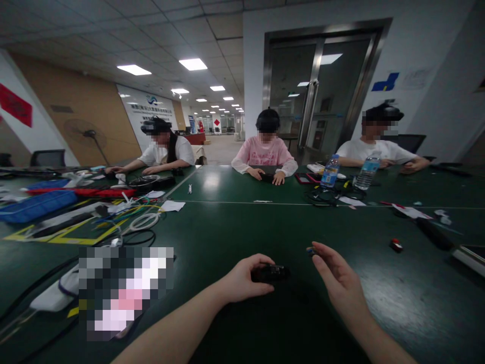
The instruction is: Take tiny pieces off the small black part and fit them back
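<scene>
My left hand (248, 277) is closed around a small black device (273, 273), with thumb and fingers on either side of it. The device is rounded and dark, and its exact kind does not show. To its right, my right hand (337, 275) pinches a tiny piece (311, 251) with a hint of blue between thumb and forefinger. That piece is too small to name and is apart from the black device. Both hands are just over the dark green table (227, 230).
A red and black small item (396, 245) lies at the right. At the left are a pixelated phone-like slab (127, 298), a white power strip (56, 293), cables and a blue tray (38, 206). Bottles (330, 171) and several seated people are across the table.
</scene>
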Tool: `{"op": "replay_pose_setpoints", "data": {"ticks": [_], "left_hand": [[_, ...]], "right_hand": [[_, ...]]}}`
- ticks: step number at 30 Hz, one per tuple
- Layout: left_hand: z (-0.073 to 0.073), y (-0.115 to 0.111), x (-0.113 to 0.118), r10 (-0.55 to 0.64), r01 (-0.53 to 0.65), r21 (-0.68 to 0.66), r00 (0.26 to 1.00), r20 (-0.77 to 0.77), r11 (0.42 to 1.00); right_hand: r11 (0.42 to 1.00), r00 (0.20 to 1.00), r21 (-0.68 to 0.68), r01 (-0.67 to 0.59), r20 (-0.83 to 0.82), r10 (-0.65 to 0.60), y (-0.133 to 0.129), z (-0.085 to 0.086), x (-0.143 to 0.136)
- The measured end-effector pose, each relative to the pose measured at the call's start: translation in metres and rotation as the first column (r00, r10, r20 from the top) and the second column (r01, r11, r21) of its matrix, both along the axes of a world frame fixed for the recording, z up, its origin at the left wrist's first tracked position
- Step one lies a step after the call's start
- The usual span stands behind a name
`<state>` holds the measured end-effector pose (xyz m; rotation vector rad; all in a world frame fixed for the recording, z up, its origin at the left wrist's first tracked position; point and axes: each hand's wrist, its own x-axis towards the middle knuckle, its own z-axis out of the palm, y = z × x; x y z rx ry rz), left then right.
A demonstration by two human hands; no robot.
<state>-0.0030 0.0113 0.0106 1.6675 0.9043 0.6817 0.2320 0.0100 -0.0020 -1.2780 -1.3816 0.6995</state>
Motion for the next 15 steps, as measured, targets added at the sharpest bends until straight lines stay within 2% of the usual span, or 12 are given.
{"op": "replay_pose_setpoints", "data": {"ticks": [6,15], "left_hand": [[0.0025,-0.0006,-0.0005,-0.010,0.010,-0.031,1.000,-0.003,0.999],[0.0014,-0.0003,-0.0002,-0.009,0.011,-0.045,0.999,0.030,0.999]], "right_hand": [[1.000,0.999,-0.003,0.015,-0.043,-0.015,-0.0039,0.0072,-0.0025],[1.000,1.000,0.003,0.000,-0.004,0.000,-0.0030,0.0033,-0.0022]]}}
